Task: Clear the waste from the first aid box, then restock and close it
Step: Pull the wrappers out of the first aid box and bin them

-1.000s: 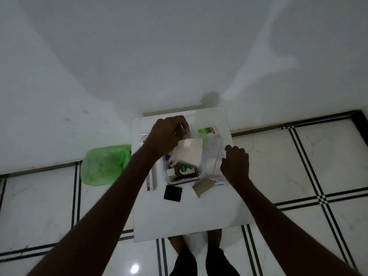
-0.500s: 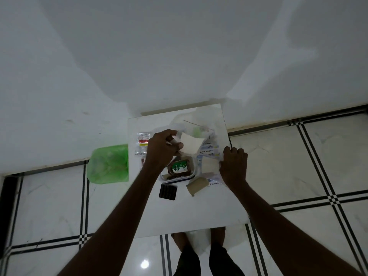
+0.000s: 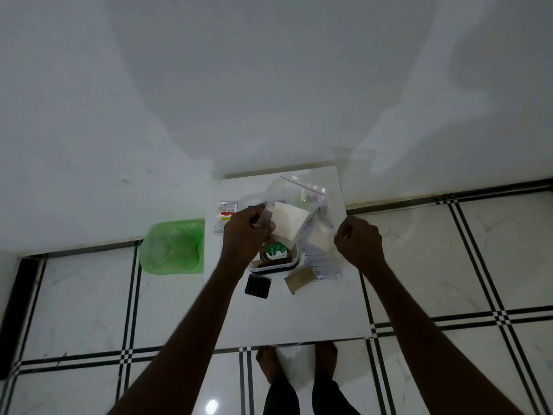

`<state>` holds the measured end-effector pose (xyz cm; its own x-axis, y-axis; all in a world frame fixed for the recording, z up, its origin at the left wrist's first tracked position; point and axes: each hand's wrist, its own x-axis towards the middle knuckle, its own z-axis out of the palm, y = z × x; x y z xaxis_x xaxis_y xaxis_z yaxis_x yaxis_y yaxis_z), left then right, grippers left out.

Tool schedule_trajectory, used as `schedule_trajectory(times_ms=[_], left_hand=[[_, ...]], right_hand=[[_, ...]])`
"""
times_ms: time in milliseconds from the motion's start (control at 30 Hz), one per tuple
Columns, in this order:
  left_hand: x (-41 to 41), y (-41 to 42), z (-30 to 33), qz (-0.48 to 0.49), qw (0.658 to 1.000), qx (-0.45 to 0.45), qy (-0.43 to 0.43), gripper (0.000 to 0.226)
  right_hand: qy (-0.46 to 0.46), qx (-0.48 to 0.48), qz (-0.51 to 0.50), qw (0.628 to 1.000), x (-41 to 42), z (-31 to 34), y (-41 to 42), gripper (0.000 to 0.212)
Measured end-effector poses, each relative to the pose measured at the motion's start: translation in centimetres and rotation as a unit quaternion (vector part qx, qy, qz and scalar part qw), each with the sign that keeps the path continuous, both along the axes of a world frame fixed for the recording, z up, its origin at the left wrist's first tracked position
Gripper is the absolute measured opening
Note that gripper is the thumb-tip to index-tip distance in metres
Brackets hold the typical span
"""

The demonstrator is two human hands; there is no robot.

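Note:
The first aid box (image 3: pixel 291 265), a clear tub with a dark blue rim, stands mid-table and holds a brown antiseptic bottle (image 3: pixel 273 253) with a green label. Over it my left hand (image 3: pixel 247 233) pinches a white square pad (image 3: pixel 288 223) against a clear zip bag (image 3: pixel 302 190) with a red seal line. My right hand (image 3: pixel 359 244) is closed on the bag's right edge, where another white pad (image 3: pixel 321 239) shows through the plastic. Whether the held pad is inside the bag, I cannot tell.
On the white table (image 3: pixel 299 319) lie a black blister strip (image 3: pixel 258 286), a brown card piece (image 3: pixel 300 280) and a sachet (image 3: pixel 226 215) with a red band. A green-lined bin (image 3: pixel 173 247) stands on the floor left of the table. The wall is right behind.
My left hand has come down and toward me with the white pad, from the bag's top to just above the box. My right hand stays at the bag's right edge.

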<state>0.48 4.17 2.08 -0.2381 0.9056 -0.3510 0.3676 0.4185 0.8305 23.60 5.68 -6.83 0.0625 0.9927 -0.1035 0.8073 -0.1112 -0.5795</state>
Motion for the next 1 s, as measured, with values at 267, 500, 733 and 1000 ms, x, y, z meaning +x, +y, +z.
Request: schedule_trajectory(times_ms=[267, 500, 733, 1000], left_hand=[[-5.3, -3.0, 2.6, 0.098, 0.988, 0.015, -0.117, 0.012], [-15.6, -7.8, 2.3, 0.246, 0.959, 0.021, -0.136, 0.011], [-29.2, -12.2, -4.9, 0.372, 0.916, -0.024, -0.152, 0.026], [-42.1, -10.3, -19.0, 0.410, 0.887, -0.099, -0.186, 0.031]], right_hand=[[0.188, -0.009, -0.036, 0.982, -6.6, 9.8, 1.0, 0.007], [0.251, -0.077, -0.010, 0.965, -19.9, 9.3, -0.8, 0.007], [0.155, -0.102, 0.033, 0.982, -37.3, 4.1, -3.3, 0.008], [0.089, -0.207, -0.046, 0.973, -53.7, -8.2, -2.3, 0.021]])
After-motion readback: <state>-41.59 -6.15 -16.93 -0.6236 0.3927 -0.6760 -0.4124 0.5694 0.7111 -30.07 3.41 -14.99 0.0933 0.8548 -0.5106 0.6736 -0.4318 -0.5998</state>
